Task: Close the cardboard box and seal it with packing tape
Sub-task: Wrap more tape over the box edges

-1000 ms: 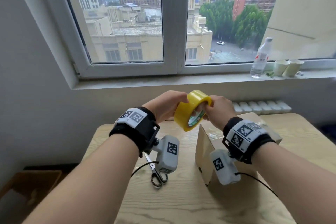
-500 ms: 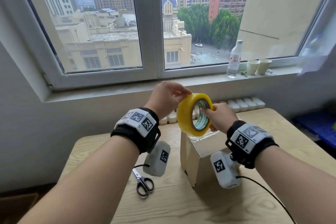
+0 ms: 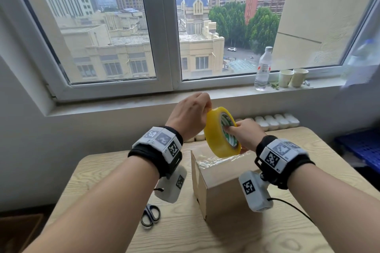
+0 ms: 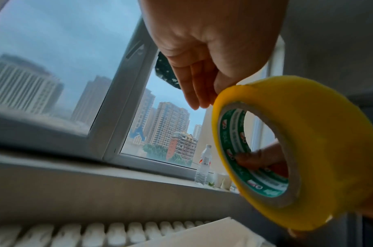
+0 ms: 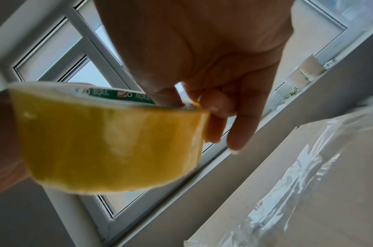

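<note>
Head view. My right hand (image 3: 244,135) holds the tape roll (image 3: 221,132) upright on edge, fingers through the core, just above the box (image 3: 220,183). My left hand (image 3: 190,116) pinches at the roll's top rim, apparently picking for the free end. The box stands on the table (image 3: 185,232) with flaps down; clear tape already shines across its top. Scissors (image 3: 150,214) lie left of the box, apart from it. On the sill: a bottle (image 3: 263,69), red label unreadable, and two paper cups (image 3: 293,77).

Left wrist view. Fingers (image 4: 194,86) are together, tips meeting the roll's (image 4: 308,150) outer edge. Core liner is green with white lettering and red marks; too blurred to read.

Right wrist view. A finger (image 5: 166,98) is hooked inside the core, with other fingers curled over the roll's (image 5: 109,142) outer face. Same green print, illegible. The box top (image 5: 329,192) shows wrinkled clear tape.

Judgement: roll is light and rigid, best held by the core so it turns freely. Film is thin, slick on the back, sticky underneath, and likely to fold onto itself; take the free end at its corners. Box is stiff and light, so may slide when pulled against.
</note>
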The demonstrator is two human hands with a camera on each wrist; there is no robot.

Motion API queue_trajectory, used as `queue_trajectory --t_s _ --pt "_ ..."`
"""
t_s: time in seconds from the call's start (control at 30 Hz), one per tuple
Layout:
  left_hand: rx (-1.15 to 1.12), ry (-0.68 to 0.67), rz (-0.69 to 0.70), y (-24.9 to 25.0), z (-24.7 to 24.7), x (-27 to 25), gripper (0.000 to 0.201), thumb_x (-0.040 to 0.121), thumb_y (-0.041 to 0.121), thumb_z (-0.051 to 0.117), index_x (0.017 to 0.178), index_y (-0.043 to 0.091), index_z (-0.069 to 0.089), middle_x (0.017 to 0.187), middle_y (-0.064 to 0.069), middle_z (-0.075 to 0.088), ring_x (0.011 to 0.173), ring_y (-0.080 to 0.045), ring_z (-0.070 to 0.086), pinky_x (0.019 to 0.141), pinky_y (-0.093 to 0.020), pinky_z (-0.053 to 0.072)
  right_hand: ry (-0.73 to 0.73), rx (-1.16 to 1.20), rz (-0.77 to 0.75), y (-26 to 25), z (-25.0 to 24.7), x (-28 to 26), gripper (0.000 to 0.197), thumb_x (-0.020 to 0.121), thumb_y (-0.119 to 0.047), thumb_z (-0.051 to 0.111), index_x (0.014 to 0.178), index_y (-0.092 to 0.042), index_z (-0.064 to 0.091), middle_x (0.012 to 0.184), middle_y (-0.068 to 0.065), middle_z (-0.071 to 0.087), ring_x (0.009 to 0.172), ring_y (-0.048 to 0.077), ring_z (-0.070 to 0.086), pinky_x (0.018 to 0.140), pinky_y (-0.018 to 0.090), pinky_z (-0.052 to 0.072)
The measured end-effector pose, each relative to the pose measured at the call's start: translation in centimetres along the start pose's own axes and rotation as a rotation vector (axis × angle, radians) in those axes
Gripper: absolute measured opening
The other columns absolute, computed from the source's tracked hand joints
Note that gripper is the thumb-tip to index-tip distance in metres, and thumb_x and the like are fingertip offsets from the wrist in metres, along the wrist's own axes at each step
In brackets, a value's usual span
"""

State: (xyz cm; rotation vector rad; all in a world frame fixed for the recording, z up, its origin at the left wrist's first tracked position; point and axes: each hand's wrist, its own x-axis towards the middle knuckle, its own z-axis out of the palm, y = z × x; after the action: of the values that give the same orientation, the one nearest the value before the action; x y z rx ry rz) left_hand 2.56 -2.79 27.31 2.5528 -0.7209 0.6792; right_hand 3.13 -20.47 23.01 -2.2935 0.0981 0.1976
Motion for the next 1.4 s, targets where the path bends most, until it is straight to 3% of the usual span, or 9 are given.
queue_trajectory --t_s 0.3,0.53,0.73,0.87,1.03,1.1,1.2,1.3,1.4 --pt "-0.175 -0.032 -0.177 0.3 0.5 0.6 0.012 0.090 0.002 0.048 0.087 0.007 0.059 0.086 -0.008 0.062 0.078 -0.023 0.056 0.071 -0.035 0.050 -0.080 0.062 0.012 0.2 -0.1 0.8 0.024 0.093 -0.033 0.054 0.094 -0.011 0.064 0.074 0.005 0.063 0.062 0.023 0.066 0.042 0.026 0.049" --pt "-0.284 -0.179 -0.302 -0.1 0.1 0.8 0.014 0.095 0.022 0.055 0.096 0.011 0.062 0.093 -0.002 0.065 0.086 -0.018 0.060 0.078 -0.029 0.050 -0.094 0.036 0.023 0.4 -0.2 0.8 0.029 0.094 -0.040 0.051 0.096 -0.014 0.062 0.080 0.006 0.065 0.065 0.024 0.067 0.043 0.027 0.051" --pt "-0.252 -0.048 -0.157 0.1 -0.2 0.7 0.010 0.091 0.011 0.059 0.082 0.013 0.055 0.091 -0.005 0.069 0.081 -0.020 0.064 0.076 -0.037 0.055 -0.133 0.071 0.023 0.0 0.6 0.3 0.030 0.096 -0.038 0.048 0.102 -0.011 0.062 0.081 0.008 0.063 0.059 0.024 0.066 0.048 0.031 0.056" --pt "-0.126 0.056 0.018 1.1 0.3 0.4 0.021 0.091 0.001 0.051 0.082 0.017 0.040 0.081 -0.012 0.063 0.067 -0.028 0.057 0.062 -0.045 0.051 -0.127 0.275 0.141 -0.4 1.8 -0.3 0.031 0.093 -0.024 0.054 0.111 0.001 0.057 0.066 0.010 0.051 0.031 0.014 0.051 0.057 0.042 0.059" --pt "-0.298 0.059 -0.103 -0.2 -0.5 0.1 0.010 0.092 0.016 0.059 0.086 0.012 0.052 0.078 -0.003 0.061 0.069 -0.021 0.057 0.064 -0.034 0.052 -0.081 0.315 0.184 -0.5 2.5 -1.5 0.039 0.092 -0.029 0.057 0.110 0.004 0.058 0.061 0.009 0.049 0.026 0.010 0.046 0.064 0.046 0.060" --pt "-0.386 -0.058 -0.160 -0.8 -0.9 -0.2 0.011 0.089 0.021 0.064 0.089 0.013 0.056 0.084 0.001 0.063 0.076 -0.014 0.060 0.070 -0.021 0.053 -0.075 0.319 0.159 0.3 2.7 -2.0 0.042 0.092 -0.040 0.056 0.101 0.001 0.063 0.057 0.007 0.051 0.032 0.011 0.049 0.068 0.046 0.059" --pt "-0.467 -0.019 -0.181 -1.6 -1.3 -0.4 0.011 0.086 0.018 0.069 0.085 0.015 0.058 0.084 0.002 0.064 0.077 -0.010 0.061 0.071 -0.015 0.051 0.094 0.353 0.095 2.0 2.8 -2.4 0.053 0.090 -0.059 0.045 0.081 -0.010 0.064 0.071 0.007 0.062 0.061 0.019 0.059 0.078 0.045 0.055" --pt "-0.488 -0.011 -0.253 -2.7 -1.7 -0.9 0.013 0.086 0.019 0.068 0.084 0.018 0.056 0.083 0.004 0.062 0.076 -0.006 0.058 0.067 -0.012 0.047 0.351 -0.136 0.163 5.0 3.3 -2.2 0.046 0.087 -0.062 0.041 0.106 -0.024 0.060 0.118 0.010 0.053 0.112 0.030 0.049 0.101 0.049 0.038" --pt "-0.483 -0.060 -0.307 -4.1 -1.8 -2.3 0.013 0.087 0.017 0.067 0.084 0.016 0.055 0.085 0.001 0.064 0.078 -0.009 0.061 0.065 -0.012 0.048 0.214 -0.534 0.257 6.9 5.5 -2.0 0.063 0.082 -0.068 0.042 0.133 -0.032 0.044 0.143 0.017 0.031 0.133 0.038 0.025 0.111 0.049 0.019"
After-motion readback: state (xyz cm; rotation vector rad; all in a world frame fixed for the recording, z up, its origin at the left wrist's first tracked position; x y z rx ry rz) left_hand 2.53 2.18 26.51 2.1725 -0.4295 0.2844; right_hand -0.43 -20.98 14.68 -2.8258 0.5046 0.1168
